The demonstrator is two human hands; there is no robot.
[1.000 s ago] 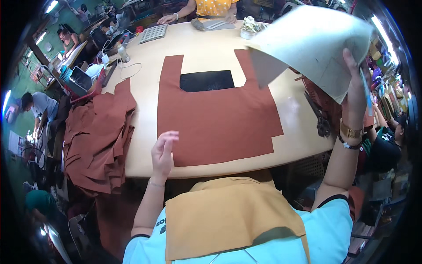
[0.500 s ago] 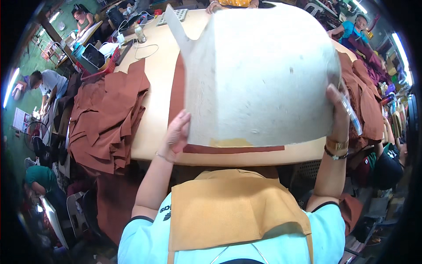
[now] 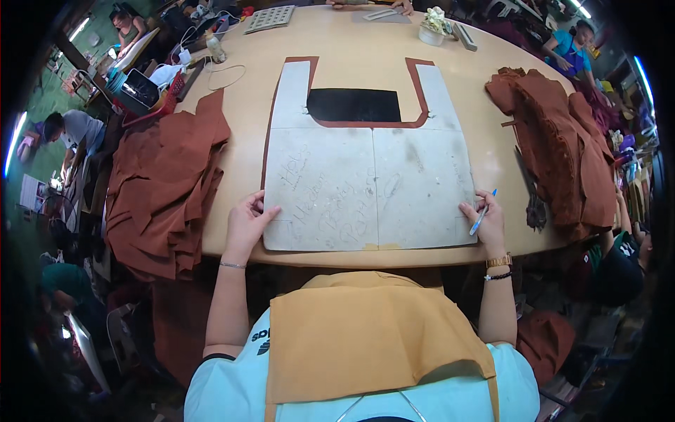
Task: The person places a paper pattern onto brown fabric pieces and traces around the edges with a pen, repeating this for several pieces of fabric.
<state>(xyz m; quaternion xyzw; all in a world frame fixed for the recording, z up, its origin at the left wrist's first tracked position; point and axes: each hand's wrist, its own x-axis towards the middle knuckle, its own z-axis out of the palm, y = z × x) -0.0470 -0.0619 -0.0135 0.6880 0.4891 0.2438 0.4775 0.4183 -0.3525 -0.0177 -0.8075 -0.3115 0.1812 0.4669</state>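
Note:
A pale grey cardboard pattern template (image 3: 422, 183), shaped like a garment body with a scooped neckline, lies flat on the table. Under it a rust-brown fabric piece (image 3: 373, 124) shows as a border round the neckline and along the left edge. My left hand (image 3: 250, 218) pinches the template's lower left edge, thumb on top. At its lower right edge my right hand (image 3: 488, 216) grips it the same way, with a blue-and-clear pen (image 3: 483, 212) also held between the fingers. Inside the neckline opening a black flat rectangle (image 3: 355, 105) is visible on the table.
Piled rust-brown fabric (image 3: 165, 190) lies at left, another pile (image 3: 555, 141) at right with dark scissors (image 3: 532, 186) beside it. Along the back are a white tub (image 3: 433, 34), a gridded tray (image 3: 270, 19) and a bottle (image 3: 216, 48). Another person's hand (image 3: 403, 7) rests at the far edge.
The template has come down from a raised, tilted position to lie flat over the fabric. Both hands have lowered with it and moved closer together.

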